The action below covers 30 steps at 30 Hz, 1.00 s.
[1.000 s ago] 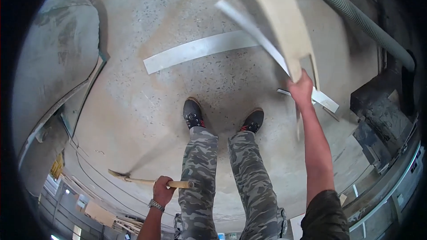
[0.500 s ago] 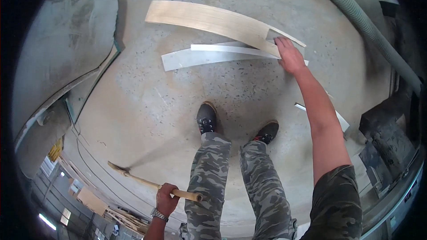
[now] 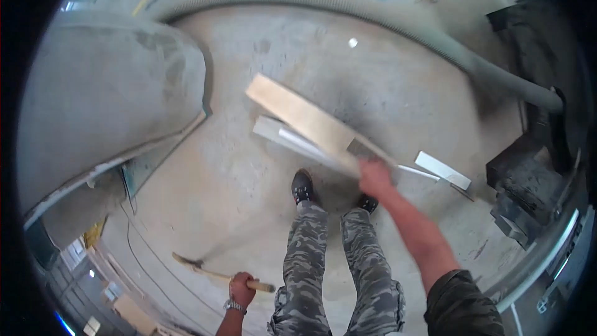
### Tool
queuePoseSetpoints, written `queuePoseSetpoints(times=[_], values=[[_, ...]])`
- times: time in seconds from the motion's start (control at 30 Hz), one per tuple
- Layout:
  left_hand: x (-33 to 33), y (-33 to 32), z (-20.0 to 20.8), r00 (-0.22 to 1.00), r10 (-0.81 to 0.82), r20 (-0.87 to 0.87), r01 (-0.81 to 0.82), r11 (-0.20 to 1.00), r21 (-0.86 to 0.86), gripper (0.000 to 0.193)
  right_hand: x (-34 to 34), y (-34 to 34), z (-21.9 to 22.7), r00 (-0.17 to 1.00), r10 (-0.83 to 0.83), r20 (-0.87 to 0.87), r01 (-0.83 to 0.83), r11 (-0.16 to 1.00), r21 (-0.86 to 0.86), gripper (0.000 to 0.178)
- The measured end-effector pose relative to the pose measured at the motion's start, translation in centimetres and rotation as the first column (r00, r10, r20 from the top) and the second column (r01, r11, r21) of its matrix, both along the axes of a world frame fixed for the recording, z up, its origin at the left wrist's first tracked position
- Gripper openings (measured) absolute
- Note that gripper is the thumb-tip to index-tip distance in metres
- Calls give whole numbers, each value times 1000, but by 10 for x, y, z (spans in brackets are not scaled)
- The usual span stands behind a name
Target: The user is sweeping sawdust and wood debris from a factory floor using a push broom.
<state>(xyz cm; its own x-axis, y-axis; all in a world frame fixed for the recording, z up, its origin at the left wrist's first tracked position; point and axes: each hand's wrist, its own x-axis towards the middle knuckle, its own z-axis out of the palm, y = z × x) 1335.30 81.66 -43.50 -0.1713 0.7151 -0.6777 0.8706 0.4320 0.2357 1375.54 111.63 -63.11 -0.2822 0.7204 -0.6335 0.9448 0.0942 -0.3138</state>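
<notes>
My right hand [image 3: 375, 178] grips the near right end of a long, pale wooden board [image 3: 305, 112], beside a dark notch-like gap; motion blurs the fingers. The board slants from upper left to lower right, raised off the floor. Behind and below it, a light grey strip [image 3: 266, 127] and a narrow white strip [image 3: 298, 141] run the same way, partly hidden by it. Whether my hand holds these strips too, I cannot tell. At lower left, my left hand [image 3: 241, 290] wraps round a wooden-handled tool [image 3: 214, 275]; its far end shows a small dark part.
A ribbed grey hose [image 3: 348, 7] arcs across the back and right. To the left stands a large grey machine or panel [image 3: 124, 81]. Dark machinery [image 3: 522, 174] is at right, near a white offcut [image 3: 443, 169] on the concrete floor. My shoes [image 3: 303, 185] stand below the board.
My right hand has come nearer and lifted the board, which now slants more steeply; the grey and white strips moved too. The left hand still holds the tool. The view has shifted.
</notes>
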Motion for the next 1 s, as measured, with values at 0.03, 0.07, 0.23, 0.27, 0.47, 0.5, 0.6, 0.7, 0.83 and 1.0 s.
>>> queuePoseSetpoints(times=[0.03, 0.07, 0.23, 0.27, 0.47, 0.5, 0.6, 0.7, 0.83, 1.0], values=[[-6, -11, 14, 1000, 10, -23, -9, 1000, 9, 19, -4, -8, 26, 998, -56, -6, 56, 998, -15, 37], [-9, -20, 27, 1000, 18, 0, -18, 999, 31, 19, -7, -14, 53, 994, -105, -10, 104, 994, -29, 37], [-63, -59, 111, 992, -57, 109, 45, 993, 109, 15, -17, -76, 179, 944, -329, -10, 313, 908, -278, 44], [-70, -51, 117, 991, -75, 114, 65, 994, 91, 15, -10, -88, 203, 934, -355, 41, 350, 887, -302, 46], [-130, -12, 172, 993, -75, 95, 77, 997, -22, 30, 9, -229, 345, 786, -553, 275, 618, 707, -344, 51], [-140, -5, 178, 988, -114, 107, 116, 993, -6, 30, 15, -259, 367, 728, -622, 290, 685, 641, -346, 50], [-170, 12, 161, 953, -167, 253, 163, 986, 38, 25, 36, -375, 401, 570, -747, 342, 821, 518, -238, 55], [-174, 6, 186, 919, -115, 377, 115, 993, 21, 34, 34, -458, 436, 371, -854, 364, 914, 266, -307, 54], [-165, 11, 205, 911, -135, 390, 271, 908, -319, 33, 9, -596, 452, -156, -942, 297, 904, -257, -342, 58], [-155, 7, 162, 108, -975, 194, 994, 109, -8, 68, -63, -791, 446, -725, -658, 203, 553, -732, -398, 66]])
